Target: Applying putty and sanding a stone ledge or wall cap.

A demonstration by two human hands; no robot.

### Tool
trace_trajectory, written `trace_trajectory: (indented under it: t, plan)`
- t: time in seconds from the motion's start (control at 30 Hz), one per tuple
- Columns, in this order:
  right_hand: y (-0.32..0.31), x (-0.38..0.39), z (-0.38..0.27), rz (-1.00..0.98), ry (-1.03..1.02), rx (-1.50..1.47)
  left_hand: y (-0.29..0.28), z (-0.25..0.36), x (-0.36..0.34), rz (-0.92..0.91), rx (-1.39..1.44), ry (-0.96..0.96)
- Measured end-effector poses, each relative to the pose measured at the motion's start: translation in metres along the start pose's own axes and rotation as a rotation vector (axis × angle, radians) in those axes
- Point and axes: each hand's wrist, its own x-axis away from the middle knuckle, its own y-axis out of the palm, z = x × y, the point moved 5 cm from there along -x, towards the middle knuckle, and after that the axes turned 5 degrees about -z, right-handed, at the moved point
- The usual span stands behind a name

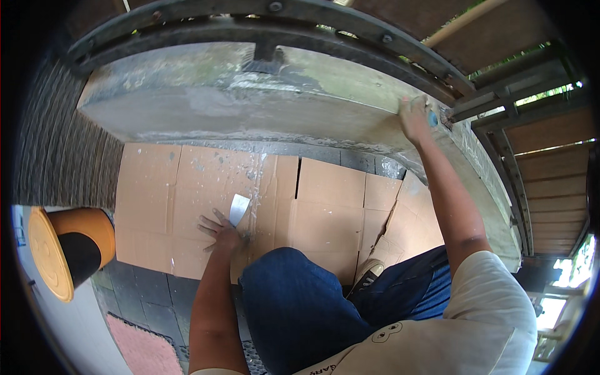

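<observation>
My left hand [219, 230] presses down on a flattened cardboard sheet [150, 206], its fingers spread. A putty knife's pale metal blade [239, 209] sticks out beside this hand. The knife's handle is hidden at the palm, so I cannot tell whether it is gripped. Far off to the right, my right hand [414, 119] is at the top edge of a low concrete wall [250, 112], fingers bent. Right beside it shows a small blue thing [432, 119], partly hidden and too small to name. White flecks and crumbs lie on the cardboard near the middle.
Metal rails [275, 31] with brown boards run above the wall. At the left stands a yellow and black bin-like container [81, 244] near ribbed dark cladding [69, 131]. Dark floor tiles [144, 306] and a pink mat [140, 344] lie below it. My shoe [370, 270] rests on the cardboard.
</observation>
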Motion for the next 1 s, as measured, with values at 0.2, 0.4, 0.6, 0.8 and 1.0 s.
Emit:
trace_trajectory:
  t: [0.2, 0.4, 0.6, 0.8, 1.0]
  plan:
    - [-0.014, 0.037, -0.028, 0.142, -0.032, 0.012, 0.001, -0.009, -0.002, -0.011, 0.007, -0.023]
    - [-0.037, 0.042, -0.047, 0.157, -0.64, -0.202, -0.002, -0.007, -0.002, -0.015, -0.015, -0.047]
    - [-0.028, 0.031, -0.061, -0.086, -0.019, 0.03, 0.004, -0.02, -0.004, -0.015, -0.033, -0.061]
    - [-0.015, -0.018, -0.044, 0.11, -0.408, 0.092, 0.002, -0.009, 0.002, 0.021, -0.042, 0.04]
    - [0.01, -0.048, -0.117, -0.258, -0.06, -0.462, -0.011, 0.0, 0.017, -0.028, -0.065, 0.041]
